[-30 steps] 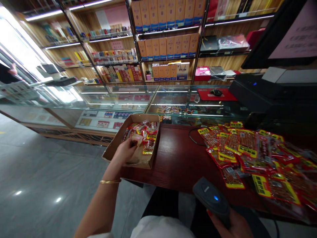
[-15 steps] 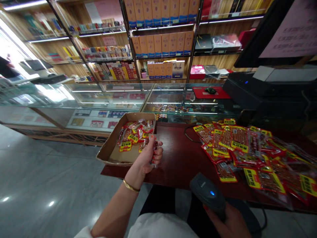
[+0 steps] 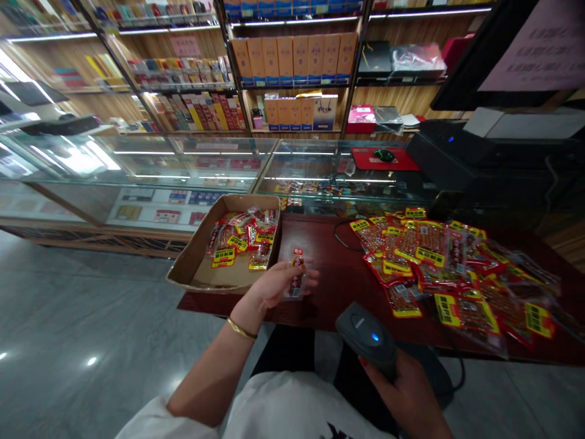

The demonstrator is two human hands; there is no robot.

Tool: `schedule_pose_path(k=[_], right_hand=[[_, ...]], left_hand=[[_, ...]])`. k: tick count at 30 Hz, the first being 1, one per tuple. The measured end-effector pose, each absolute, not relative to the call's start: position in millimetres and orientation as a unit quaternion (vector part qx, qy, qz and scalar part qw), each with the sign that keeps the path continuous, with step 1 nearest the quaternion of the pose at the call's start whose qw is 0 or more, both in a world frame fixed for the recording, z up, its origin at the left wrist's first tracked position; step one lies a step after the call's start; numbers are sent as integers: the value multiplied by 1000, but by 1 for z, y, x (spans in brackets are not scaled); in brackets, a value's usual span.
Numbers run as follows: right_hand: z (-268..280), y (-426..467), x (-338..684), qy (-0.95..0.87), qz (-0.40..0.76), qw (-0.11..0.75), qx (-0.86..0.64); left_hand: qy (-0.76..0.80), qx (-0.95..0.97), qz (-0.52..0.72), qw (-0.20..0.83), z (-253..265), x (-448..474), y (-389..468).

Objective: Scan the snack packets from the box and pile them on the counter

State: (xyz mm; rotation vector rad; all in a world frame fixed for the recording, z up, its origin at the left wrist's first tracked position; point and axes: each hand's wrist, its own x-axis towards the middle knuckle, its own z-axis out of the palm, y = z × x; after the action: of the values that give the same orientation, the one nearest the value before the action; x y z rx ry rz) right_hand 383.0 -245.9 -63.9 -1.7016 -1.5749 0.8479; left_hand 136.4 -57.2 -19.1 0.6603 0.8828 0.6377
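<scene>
My left hand (image 3: pixel 282 284) holds a clear snack packet (image 3: pixel 297 259) with dark red print, its thumb pressed on the front and the fingers behind. It is just right of a cardboard box (image 3: pixel 197 281), in which several red and yellow snack packets (image 3: pixel 233 239) lie. My right hand (image 3: pixel 406 384) is wrapped round the handle of a dark barcode scanner (image 3: pixel 365 335), whose blue light is lit; the scanner's head points up and left, apart from the packet. At the right of the dark red table, a heap of red and yellow snack packets (image 3: pixel 425 256) lies spread out.
The dark red table (image 3: pixel 320 244) meets a glass display counter (image 3: pixel 311 161) at the back. A computer mouse (image 3: pixel 384 155) rests on a red mat (image 3: pixel 361 160). At the right stands a monitor (image 3: pixel 484 55). A cable (image 3: pixel 340 235) lies by the heap.
My left hand has moved a little right, away from the box, and its fingers have loosened so the packet's printed front shows. The view has tilted down slightly; the scanner stays in my right hand.
</scene>
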Motion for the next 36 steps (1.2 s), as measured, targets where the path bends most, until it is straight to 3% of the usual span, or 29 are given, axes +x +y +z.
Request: schedule_pose_path(k=[14, 31, 36], right_hand=[[-49, -242, 373, -625, 448, 234, -595], [-54, -236, 369, -612, 427, 290, -599], [-53, -240, 372, -582, 419, 317, -620]], left_hand=[[491, 443, 81, 746, -60, 154, -44], [442, 399, 129, 793, -79, 162, -41], [437, 306, 172, 828, -69, 170, -37]])
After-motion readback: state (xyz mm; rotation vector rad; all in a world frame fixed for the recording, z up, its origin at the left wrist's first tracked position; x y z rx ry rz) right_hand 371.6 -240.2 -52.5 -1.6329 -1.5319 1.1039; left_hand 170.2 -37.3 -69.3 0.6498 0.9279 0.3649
